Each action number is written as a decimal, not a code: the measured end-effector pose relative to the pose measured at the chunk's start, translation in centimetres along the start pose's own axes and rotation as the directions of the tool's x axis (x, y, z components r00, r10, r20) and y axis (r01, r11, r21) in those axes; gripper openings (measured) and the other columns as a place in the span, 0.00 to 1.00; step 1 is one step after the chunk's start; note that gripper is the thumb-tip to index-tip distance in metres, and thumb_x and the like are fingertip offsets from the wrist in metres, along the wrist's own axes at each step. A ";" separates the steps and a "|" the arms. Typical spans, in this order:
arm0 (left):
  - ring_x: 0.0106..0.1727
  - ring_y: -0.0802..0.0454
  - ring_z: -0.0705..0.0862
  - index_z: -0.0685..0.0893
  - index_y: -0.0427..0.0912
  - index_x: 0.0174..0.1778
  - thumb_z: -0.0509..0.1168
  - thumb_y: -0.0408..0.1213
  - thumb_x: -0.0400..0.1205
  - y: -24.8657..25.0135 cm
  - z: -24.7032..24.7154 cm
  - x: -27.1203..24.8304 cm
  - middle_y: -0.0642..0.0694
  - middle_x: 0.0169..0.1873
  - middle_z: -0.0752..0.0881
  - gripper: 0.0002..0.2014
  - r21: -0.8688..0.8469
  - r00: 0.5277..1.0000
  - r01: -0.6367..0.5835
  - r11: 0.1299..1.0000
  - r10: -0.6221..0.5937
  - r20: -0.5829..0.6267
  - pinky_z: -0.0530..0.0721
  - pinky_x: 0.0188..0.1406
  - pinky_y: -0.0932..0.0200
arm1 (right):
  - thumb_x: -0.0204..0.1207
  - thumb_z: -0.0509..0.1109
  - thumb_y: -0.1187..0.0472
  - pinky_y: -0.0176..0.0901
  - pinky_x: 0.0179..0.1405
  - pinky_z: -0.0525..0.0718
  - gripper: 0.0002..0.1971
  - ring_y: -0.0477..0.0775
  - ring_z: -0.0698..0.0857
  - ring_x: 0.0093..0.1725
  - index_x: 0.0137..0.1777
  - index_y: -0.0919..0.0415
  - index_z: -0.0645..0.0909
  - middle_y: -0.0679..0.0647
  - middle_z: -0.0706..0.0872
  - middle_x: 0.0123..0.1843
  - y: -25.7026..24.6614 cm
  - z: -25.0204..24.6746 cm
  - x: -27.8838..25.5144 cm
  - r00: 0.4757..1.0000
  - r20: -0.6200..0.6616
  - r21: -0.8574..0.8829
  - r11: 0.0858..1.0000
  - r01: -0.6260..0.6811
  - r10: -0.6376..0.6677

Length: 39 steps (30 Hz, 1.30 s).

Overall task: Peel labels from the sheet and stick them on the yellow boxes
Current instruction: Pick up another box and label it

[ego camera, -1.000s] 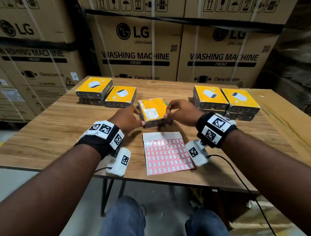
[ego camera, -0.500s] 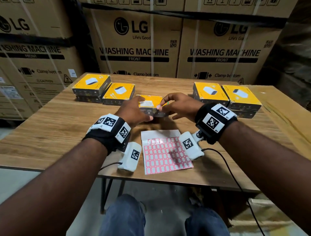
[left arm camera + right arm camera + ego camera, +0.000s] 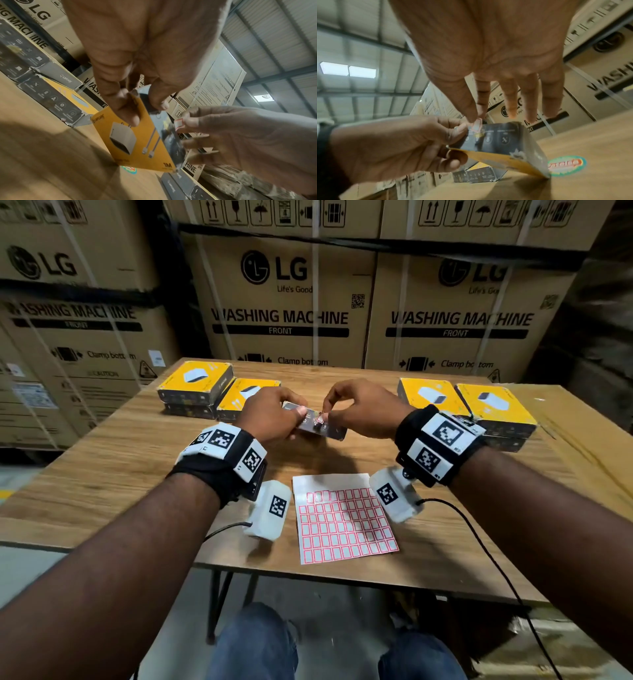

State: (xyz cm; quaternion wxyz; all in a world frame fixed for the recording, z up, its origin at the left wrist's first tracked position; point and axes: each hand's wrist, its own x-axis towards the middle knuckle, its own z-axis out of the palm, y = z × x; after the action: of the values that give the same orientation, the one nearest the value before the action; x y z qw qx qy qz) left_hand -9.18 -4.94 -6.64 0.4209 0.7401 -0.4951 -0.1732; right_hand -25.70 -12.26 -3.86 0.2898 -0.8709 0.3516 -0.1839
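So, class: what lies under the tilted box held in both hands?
Under the tilted box lies bare wooden table, with a round colourful sticker beside its resting corner. Its shadow darkens the rest.

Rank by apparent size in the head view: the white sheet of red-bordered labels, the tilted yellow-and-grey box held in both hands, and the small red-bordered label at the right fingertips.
1. White sheet of red-bordered labels, largest, though nearest the camera.
2. Tilted yellow-and-grey box, partly hidden by the left hand.
3. Small red-bordered label pinched by the right hand, clearly smallest.
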 end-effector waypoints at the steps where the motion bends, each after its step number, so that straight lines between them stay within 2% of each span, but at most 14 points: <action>1: 0.36 0.40 0.92 0.86 0.50 0.45 0.69 0.39 0.82 0.0 0.0 0.0 0.47 0.37 0.88 0.02 -0.005 1.000 0.007 1.000 -0.007 0.002 0.91 0.46 0.44 | 0.75 0.73 0.57 0.40 0.53 0.78 0.03 0.47 0.83 0.57 0.42 0.49 0.83 0.47 0.86 0.54 -0.1 0.1 0.2 0.999 -0.037 -0.047 0.998 0.034 -0.036; 3: 0.36 0.40 0.91 0.84 0.52 0.42 0.69 0.39 0.82 -0.1 0.0 0.1 0.44 0.37 0.89 0.04 -0.014 1.000 0.023 1.000 -0.023 0.003 0.91 0.46 0.44 | 0.76 0.73 0.58 0.42 0.55 0.80 0.05 0.46 0.83 0.55 0.40 0.49 0.82 0.44 0.86 0.51 -0.3 0.3 0.7 0.995 -0.058 -0.078 0.994 0.072 -0.077; 6: 0.34 0.42 0.90 0.82 0.52 0.39 0.68 0.38 0.83 -0.5 0.0 0.1 0.47 0.35 0.87 0.08 -0.033 0.999 0.034 0.999 -0.034 -0.002 0.91 0.44 0.45 | 0.76 0.73 0.59 0.45 0.51 0.85 0.04 0.49 0.86 0.51 0.40 0.50 0.83 0.47 0.88 0.46 -0.5 0.6 1.3 0.993 -0.042 -0.136 0.986 0.100 -0.106; 9: 0.31 0.43 0.89 0.82 0.50 0.39 0.68 0.37 0.83 -0.9 0.0 0.2 0.46 0.34 0.86 0.07 -0.064 0.998 0.056 0.996 -0.057 -0.004 0.91 0.40 0.48 | 0.76 0.72 0.59 0.45 0.53 0.85 0.03 0.49 0.86 0.51 0.42 0.51 0.85 0.47 0.88 0.47 -0.8 0.8 1.5 0.988 -0.030 -0.217 0.965 0.144 -0.154; 13: 0.30 0.45 0.88 0.84 0.44 0.47 0.68 0.36 0.83 -1.1 -0.1 0.3 0.43 0.35 0.87 0.01 -0.094 0.996 0.085 0.992 -0.084 0.013 0.88 0.34 0.54 | 0.76 0.73 0.57 0.46 0.53 0.84 0.03 0.49 0.86 0.51 0.45 0.53 0.87 0.48 0.89 0.48 -1.2 0.9 1.8 0.979 -0.042 -0.299 0.937 0.179 -0.200; 18: 0.28 0.46 0.88 0.85 0.45 0.44 0.67 0.36 0.84 -1.3 -0.2 0.5 0.45 0.34 0.86 0.03 -0.111 0.996 0.089 0.990 -0.088 0.019 0.87 0.33 0.54 | 0.77 0.71 0.59 0.46 0.53 0.84 0.05 0.51 0.85 0.52 0.50 0.56 0.87 0.50 0.89 0.50 -2.0 0.8 2.0 0.967 0.000 -0.394 0.889 0.234 -0.254; 23: 0.29 0.46 0.88 0.87 0.43 0.50 0.67 0.36 0.84 -1.2 -0.3 0.6 0.44 0.38 0.87 0.04 -0.116 0.996 0.090 0.989 -0.086 0.034 0.89 0.35 0.53 | 0.79 0.70 0.58 0.49 0.54 0.85 0.08 0.53 0.85 0.53 0.55 0.58 0.86 0.53 0.89 0.52 -2.6 0.6 2.1 0.966 0.028 -0.447 0.861 0.241 -0.256; 35: 0.31 0.47 0.89 0.86 0.41 0.52 0.67 0.35 0.84 -0.7 -0.4 0.3 0.47 0.45 0.85 0.04 -0.105 0.997 0.074 0.992 -0.070 0.043 0.89 0.34 0.55 | 0.79 0.70 0.57 0.47 0.51 0.85 0.08 0.53 0.85 0.52 0.55 0.57 0.86 0.53 0.89 0.52 -2.7 0.7 2.2 0.968 0.021 -0.485 0.844 0.230 -0.251; 39: 0.32 0.46 0.89 0.86 0.41 0.52 0.66 0.35 0.84 -0.6 -0.5 0.1 0.46 0.45 0.87 0.04 -0.094 0.996 0.080 0.992 -0.075 0.054 0.90 0.34 0.55 | 0.78 0.72 0.56 0.46 0.51 0.85 0.08 0.52 0.84 0.52 0.54 0.57 0.86 0.53 0.88 0.51 -2.7 0.8 2.3 0.966 0.029 -0.499 0.834 0.235 -0.255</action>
State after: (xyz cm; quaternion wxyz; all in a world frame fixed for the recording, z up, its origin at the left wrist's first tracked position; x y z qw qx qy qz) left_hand -8.42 -4.68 -6.81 0.4365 0.7329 -0.4676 -0.2317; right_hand -22.33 -12.06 -2.54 0.0222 -0.9501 0.2782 -0.1394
